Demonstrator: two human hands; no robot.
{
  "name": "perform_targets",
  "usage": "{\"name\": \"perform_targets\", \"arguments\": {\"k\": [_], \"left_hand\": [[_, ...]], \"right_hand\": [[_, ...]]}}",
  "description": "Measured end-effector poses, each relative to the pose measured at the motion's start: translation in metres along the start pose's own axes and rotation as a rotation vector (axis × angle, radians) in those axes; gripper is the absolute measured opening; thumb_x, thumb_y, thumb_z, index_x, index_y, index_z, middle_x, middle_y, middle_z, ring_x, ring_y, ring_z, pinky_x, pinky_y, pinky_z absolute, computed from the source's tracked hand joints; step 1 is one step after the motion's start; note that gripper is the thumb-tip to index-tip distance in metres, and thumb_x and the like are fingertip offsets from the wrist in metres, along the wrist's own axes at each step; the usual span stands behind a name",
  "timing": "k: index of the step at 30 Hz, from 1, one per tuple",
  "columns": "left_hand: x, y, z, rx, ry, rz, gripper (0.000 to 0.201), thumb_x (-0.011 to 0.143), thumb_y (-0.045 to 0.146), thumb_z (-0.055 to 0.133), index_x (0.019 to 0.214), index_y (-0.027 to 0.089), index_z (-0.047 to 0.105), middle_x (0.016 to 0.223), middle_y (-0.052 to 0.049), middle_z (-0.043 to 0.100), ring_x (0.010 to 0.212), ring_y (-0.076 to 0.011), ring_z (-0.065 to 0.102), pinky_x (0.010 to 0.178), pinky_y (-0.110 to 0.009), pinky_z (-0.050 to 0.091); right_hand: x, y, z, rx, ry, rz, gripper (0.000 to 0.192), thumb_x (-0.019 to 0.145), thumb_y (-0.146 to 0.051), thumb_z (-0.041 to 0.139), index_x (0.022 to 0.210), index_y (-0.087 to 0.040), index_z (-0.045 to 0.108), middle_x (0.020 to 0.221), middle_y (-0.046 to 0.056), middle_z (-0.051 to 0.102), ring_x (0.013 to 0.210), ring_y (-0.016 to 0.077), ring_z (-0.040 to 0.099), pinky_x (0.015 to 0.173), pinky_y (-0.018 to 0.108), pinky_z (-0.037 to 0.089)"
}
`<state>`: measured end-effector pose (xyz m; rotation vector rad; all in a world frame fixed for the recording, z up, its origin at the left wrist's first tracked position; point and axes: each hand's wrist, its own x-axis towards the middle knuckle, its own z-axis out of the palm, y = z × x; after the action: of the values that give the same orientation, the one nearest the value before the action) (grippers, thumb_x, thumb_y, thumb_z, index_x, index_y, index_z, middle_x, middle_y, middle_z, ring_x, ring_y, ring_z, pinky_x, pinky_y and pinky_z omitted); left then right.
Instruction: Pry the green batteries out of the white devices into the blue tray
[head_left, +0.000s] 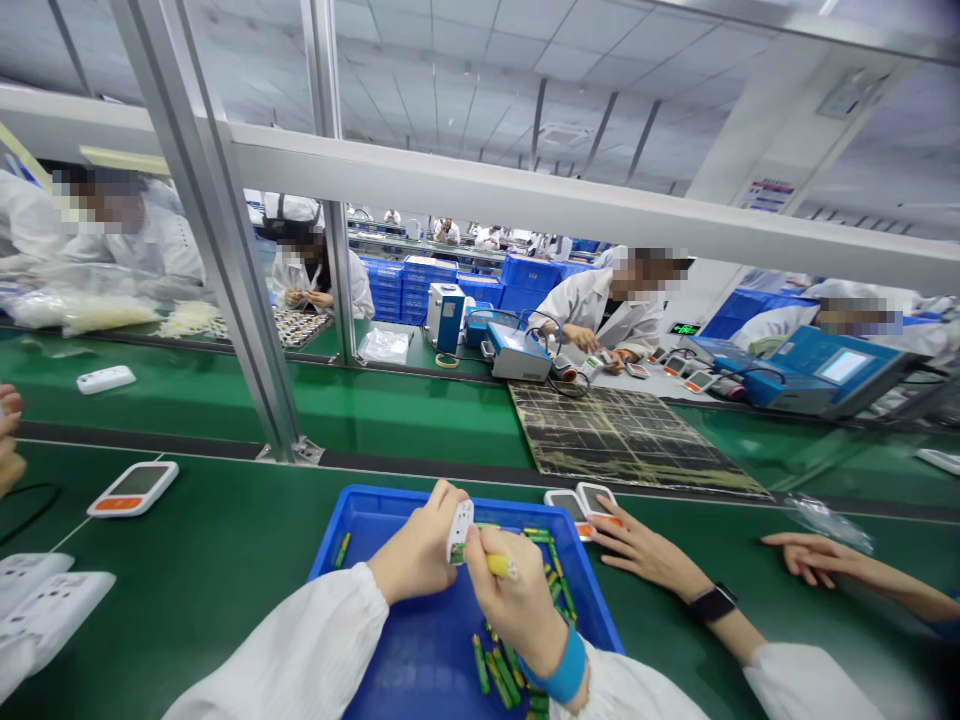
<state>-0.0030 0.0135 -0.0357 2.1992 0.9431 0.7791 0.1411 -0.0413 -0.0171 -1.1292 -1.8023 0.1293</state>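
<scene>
Over the blue tray (360, 520), both of the person's hands meet. The left hand (416, 555) has its grip wrapped tight around a small white device (460, 530), holding it upright with its long axis running up and down, its lower end toward the right hand. The right hand (517, 600) sits just to the right and slightly nearer the body, its grip pinched narrow on a slim battery (499, 566) with a yellow-green jacket. That battery lies roughly crosswise, one end pointing left toward the base of the device and all but touching it. So the device stands immediately left of the right grip, and the right hand is the nearer one to the loose stock.

Below the right grip, more loose batteries (499, 675) lie scattered on the tray floor, thin glossy cylinders, mostly pointing away from the body. The tray is smooth hard plastic with a raised rim, resting on the bench (225, 540), which is covered in matte green.

Right of the tray, another person's hand (637, 550) rests flat beside two white monitors (581, 500), with a dark watch on the wrist. Far left of the left grip, a white-and-orange monitor (133, 487) lies flat on the bench.
</scene>
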Motion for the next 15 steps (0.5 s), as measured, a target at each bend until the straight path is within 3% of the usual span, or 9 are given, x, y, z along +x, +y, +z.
{"name": "perform_targets", "arguments": {"k": [2,5,9,15], "left_hand": [[0.0,0.0,-0.003,0.035,-0.018,-0.017,0.06,0.051,-0.002,0.053,0.106,0.022,0.044,0.108,-0.005,0.044,0.084,-0.0163,0.051,0.073,-0.03,0.045],[0.001,0.001,-0.01,-0.011,0.029,-0.024,0.062,0.047,-0.001,0.054,0.103,0.021,0.043,0.104,-0.003,0.044,0.09,-0.0179,0.05,0.076,-0.03,0.045],[0.002,0.0,-0.012,-0.136,0.084,-0.062,0.064,0.046,0.002,0.062,0.106,0.02,0.043,0.102,-0.002,0.045,0.091,-0.0182,0.051,0.076,-0.029,0.046],[0.0,-0.004,-0.008,-0.351,0.102,-0.174,0.072,0.048,0.004,0.067,0.112,0.022,0.04,0.099,-0.001,0.052,0.083,-0.0161,0.055,0.067,-0.025,0.047]], "right_hand": [[0.003,0.003,-0.005,0.022,0.034,0.058,0.031,0.086,-0.02,0.051,0.055,-0.022,0.048,0.047,-0.002,0.047,0.043,0.0124,0.043,0.049,0.027,0.029],[0.006,0.011,-0.009,0.149,0.058,0.258,0.038,0.089,-0.029,0.049,0.053,-0.022,0.043,0.042,-0.003,0.044,0.038,0.0112,0.043,0.044,0.025,0.031],[0.005,0.023,-0.006,0.353,0.084,0.486,0.041,0.089,-0.043,0.05,0.055,-0.022,0.044,0.041,-0.003,0.047,0.038,0.0127,0.05,0.04,0.022,0.038],[0.005,0.025,-0.002,0.477,0.124,0.57,0.042,0.084,-0.051,0.056,0.056,-0.02,0.048,0.042,-0.004,0.047,0.035,0.0118,0.049,0.034,0.021,0.041]]}}
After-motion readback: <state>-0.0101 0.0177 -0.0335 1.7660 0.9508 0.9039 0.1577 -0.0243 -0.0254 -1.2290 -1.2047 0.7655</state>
